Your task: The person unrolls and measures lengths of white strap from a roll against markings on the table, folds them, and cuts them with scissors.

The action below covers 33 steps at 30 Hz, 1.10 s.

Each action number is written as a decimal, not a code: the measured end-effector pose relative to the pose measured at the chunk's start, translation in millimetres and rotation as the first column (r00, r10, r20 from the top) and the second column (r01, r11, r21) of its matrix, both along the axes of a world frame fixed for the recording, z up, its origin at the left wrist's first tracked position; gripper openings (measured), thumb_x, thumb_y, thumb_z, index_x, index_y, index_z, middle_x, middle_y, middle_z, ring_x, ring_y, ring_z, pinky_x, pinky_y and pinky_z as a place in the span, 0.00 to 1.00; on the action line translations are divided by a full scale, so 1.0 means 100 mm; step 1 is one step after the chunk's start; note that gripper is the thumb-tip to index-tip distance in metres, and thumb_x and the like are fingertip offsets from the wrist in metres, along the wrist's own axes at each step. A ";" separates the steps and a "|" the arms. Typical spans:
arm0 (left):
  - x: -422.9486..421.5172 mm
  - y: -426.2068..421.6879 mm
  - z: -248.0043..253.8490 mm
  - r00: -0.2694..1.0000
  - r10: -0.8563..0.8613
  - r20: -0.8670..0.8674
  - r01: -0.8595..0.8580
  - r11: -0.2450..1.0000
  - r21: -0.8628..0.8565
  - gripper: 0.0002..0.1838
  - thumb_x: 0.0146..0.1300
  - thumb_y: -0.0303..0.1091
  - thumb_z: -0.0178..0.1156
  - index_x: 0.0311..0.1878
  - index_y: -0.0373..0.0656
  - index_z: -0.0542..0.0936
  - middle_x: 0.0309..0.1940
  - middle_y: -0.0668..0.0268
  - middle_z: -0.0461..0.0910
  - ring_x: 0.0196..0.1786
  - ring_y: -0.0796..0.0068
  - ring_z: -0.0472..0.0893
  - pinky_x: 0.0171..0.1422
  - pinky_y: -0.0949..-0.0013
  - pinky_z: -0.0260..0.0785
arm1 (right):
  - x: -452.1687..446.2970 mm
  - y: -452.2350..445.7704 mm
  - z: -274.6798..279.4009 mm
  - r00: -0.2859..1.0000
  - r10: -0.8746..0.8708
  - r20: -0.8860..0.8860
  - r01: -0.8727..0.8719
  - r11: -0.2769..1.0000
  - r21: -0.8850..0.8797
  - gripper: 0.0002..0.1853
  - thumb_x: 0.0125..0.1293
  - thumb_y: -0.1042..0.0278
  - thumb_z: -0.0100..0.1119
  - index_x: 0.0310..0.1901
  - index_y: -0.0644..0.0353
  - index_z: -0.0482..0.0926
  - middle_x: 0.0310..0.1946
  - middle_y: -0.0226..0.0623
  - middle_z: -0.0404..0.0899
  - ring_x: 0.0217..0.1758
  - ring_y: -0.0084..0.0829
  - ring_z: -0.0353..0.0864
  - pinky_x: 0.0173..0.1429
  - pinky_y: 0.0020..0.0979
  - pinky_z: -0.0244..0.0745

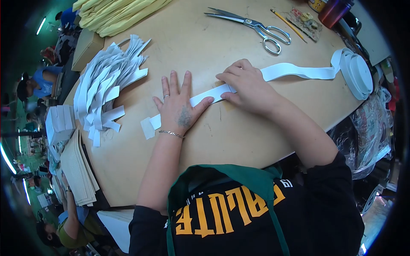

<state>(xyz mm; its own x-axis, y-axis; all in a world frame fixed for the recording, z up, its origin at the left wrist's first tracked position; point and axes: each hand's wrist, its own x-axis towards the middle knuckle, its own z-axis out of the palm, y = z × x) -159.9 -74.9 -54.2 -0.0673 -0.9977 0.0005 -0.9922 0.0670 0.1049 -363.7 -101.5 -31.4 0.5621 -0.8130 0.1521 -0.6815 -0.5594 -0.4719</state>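
Note:
My left hand (pixel 177 106) lies flat with fingers spread, pressing a white band (pixel 209 94) against the table. At the band's left end is a small pale piece of tape (pixel 147 128). My right hand (pixel 250 87) pinches the band between thumb and fingers, a short way right of my left hand. From there the band runs right, twisting once, to a coiled roll (pixel 358 74) at the table's right edge. A pile of cut white strips (pixel 109 81) lies left of my left hand.
Metal scissors (pixel 256 27) lie partly open at the back, beside a yellow pencil (pixel 288 25). Yellow fabric (pixel 117 15) is heaped at the back left. A dark tumbler (pixel 335 13) stands at the far right. Cardboard sheets (pixel 79 170) lie on the left edge; other people sit beyond.

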 end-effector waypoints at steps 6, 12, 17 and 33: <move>0.02 0.01 0.01 0.998 0.011 -0.068 -0.012 1.000 -0.009 0.47 0.49 0.70 0.55 0.70 0.56 0.57 0.71 0.53 0.48 0.73 0.47 0.46 0.63 0.26 0.41 | 0.16 -0.27 0.12 0.976 0.070 -0.208 -0.021 0.973 0.230 0.17 0.45 0.64 0.69 0.38 0.56 0.78 0.43 0.37 0.74 0.55 0.40 0.67 0.56 0.45 0.66; 0.04 0.06 0.01 0.991 0.010 -0.131 -0.015 0.999 -0.037 0.48 0.50 0.70 0.53 0.69 0.51 0.58 0.71 0.54 0.49 0.73 0.49 0.46 0.66 0.31 0.42 | 0.42 -0.31 0.36 0.883 0.098 -0.458 0.040 0.958 0.282 0.18 0.43 0.64 0.72 0.37 0.55 0.77 0.39 0.36 0.76 0.53 0.39 0.68 0.55 0.43 0.65; 0.11 0.14 -0.03 0.950 -0.161 -0.268 0.126 0.982 -0.142 0.39 0.55 0.66 0.52 0.64 0.50 0.65 0.70 0.59 0.53 0.74 0.58 0.48 0.69 0.37 0.44 | 0.41 -0.23 0.31 0.923 0.051 -0.382 0.045 0.970 0.237 0.13 0.42 0.66 0.70 0.31 0.55 0.78 0.31 0.35 0.77 0.47 0.39 0.71 0.56 0.41 0.61; 1.90 -0.04 1.43 0.729 -0.408 -0.549 0.155 0.881 -0.448 0.07 0.64 0.31 0.57 0.34 0.37 0.77 0.25 0.74 0.73 0.31 0.84 0.70 0.37 0.78 0.64 | -0.20 -0.15 0.42 0.997 0.026 0.077 -0.030 0.998 0.046 0.21 0.49 0.69 0.67 0.48 0.55 0.77 0.45 0.34 0.75 0.52 0.40 0.68 0.58 0.35 0.65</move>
